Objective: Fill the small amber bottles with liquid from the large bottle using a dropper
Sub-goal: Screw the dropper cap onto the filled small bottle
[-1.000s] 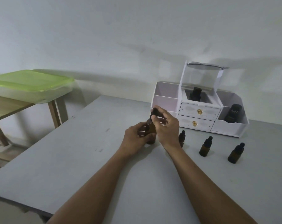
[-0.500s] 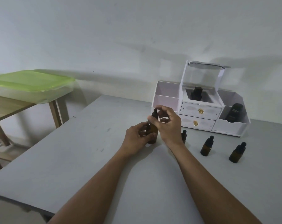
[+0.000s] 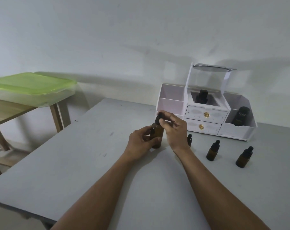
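**Large bottle: dropper cap in hand, risks from here**

Large bottle (image 3: 157, 136) stands upright on the table (image 3: 84, 163), near its middle. Left hand (image 3: 141, 141) wraps the body from the left, thumb across the front, steadying it. Right hand (image 3: 175, 128) comes over from the right; fingertips (image 3: 162, 121) pinch the black dropper cap (image 3: 159, 117) at the top. Cannot tell whether the cap is loose or tight on the neck.

Three small bottles stand to the right, all capped: one (image 3: 189, 139) just behind the right wrist and mostly hidden, one (image 3: 212, 150) further right, one (image 3: 244, 156) furthest right. None opened, so judged at the first step: opening the large bottle.

White organizer (image 3: 205, 113) sits behind, near the wall, with dark containers in its compartments.

Possible failures:
- The near small bottle is close behind the right wrist. A sweep of the forearm when lifting the dropper out could topple it.
- If the left grip slackens while the cap turns, the bottle may spin or tip, and liquid could spill once the neck is open.
- A loaded pipette carried sideways may drip on the table between bottles.
- Small necks look narrow; a poorly aimed tip would run liquid down the outside.
- Light is dim and the glass dark, so fill level will be hard to read; overfilling is likely.
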The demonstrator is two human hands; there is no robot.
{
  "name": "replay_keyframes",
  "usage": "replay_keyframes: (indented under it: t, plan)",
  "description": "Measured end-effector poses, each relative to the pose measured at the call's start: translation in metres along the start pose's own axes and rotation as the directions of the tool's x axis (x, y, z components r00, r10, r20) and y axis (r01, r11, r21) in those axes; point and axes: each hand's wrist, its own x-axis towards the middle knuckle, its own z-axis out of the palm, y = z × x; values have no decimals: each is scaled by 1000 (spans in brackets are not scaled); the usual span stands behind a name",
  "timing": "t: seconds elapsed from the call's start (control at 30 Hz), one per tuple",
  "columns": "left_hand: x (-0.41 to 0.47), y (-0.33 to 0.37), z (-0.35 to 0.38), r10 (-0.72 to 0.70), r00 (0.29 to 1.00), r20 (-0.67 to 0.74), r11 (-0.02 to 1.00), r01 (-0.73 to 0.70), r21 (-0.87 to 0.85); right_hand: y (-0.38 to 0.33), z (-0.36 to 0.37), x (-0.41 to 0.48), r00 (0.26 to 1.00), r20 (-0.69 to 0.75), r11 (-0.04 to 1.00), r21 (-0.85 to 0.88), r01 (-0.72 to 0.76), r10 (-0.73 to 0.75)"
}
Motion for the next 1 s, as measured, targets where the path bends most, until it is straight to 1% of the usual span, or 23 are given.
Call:
replay_keyframes:
  t: [0.1, 0.17, 0.33, 0.43, 0.57, 0.7, 0.8, 1.0]
  plan:
    - [0, -1, -1, 7, 1000, -9, 1000, -7, 1, 0, 1, 0, 999, -38, 998, -61, 8, -10]
    - [-1, 0, -1, 18, 1000, -8, 1000, -18, -1, 0, 2, -1, 998, -63, 998, -64, 13, -17]
    - [0, 0, -1, 13, 1000, -11, 1000, -13, -4, 1, 3, -2, 1000, -9, 1000, -17, 10, -10]
    - [-1, 0, -1, 4, 1000, -14, 1000, -4, -20, 0, 5, -3, 999, -43, 997, -81, 12, -15]
    - [-1, 1, -1, 14, 1000, -12, 1000, -14, -18, -2, 9, -5, 996, -78, 993, -112, 25, -34]
    - [-1, 2, 0, 15, 1000, -10, 1000, -15, -25, 1, 9, -4, 999, -47, 998, -68, 4, -7]
    - [-2, 3, 0, 23, 1000, -12, 1000, -23, -16, 2, 7, -5, 998, -54, 994, -108, 18, -24]
    - [-3, 2, 1, 37, 999, -14, 999, -37, -17, 2, 13, -9, 991, -117, 987, -155, 51, -70]
